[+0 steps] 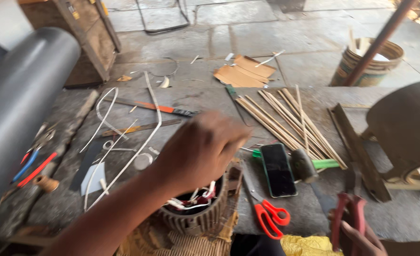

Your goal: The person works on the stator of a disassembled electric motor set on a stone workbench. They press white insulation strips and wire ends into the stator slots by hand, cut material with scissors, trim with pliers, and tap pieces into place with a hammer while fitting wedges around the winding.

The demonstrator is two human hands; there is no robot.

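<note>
My left hand point(200, 149) hovers, blurred, just above a ribbed motor stator point(195, 215) with red and white wires in its bore. Its fingers are bunched together; whether they pinch anything is unclear. My right hand point(361, 239) shows at the bottom right edge, wrapped around red-handled pliers point(347, 211). Between the two hands lie red-handled scissors point(266, 213) and a dark phone point(278, 168), face up.
A green-handled mallet point(307, 164) lies beside the phone, with several thin wooden sticks point(285, 121) fanned behind it. White strips point(124, 142) and an orange-handled knife point(158, 108) lie left of centre. There is a grey cylinder point(20, 104) at left, a dark round housing point(404, 128) at right, and a bucket point(371, 61) on the floor.
</note>
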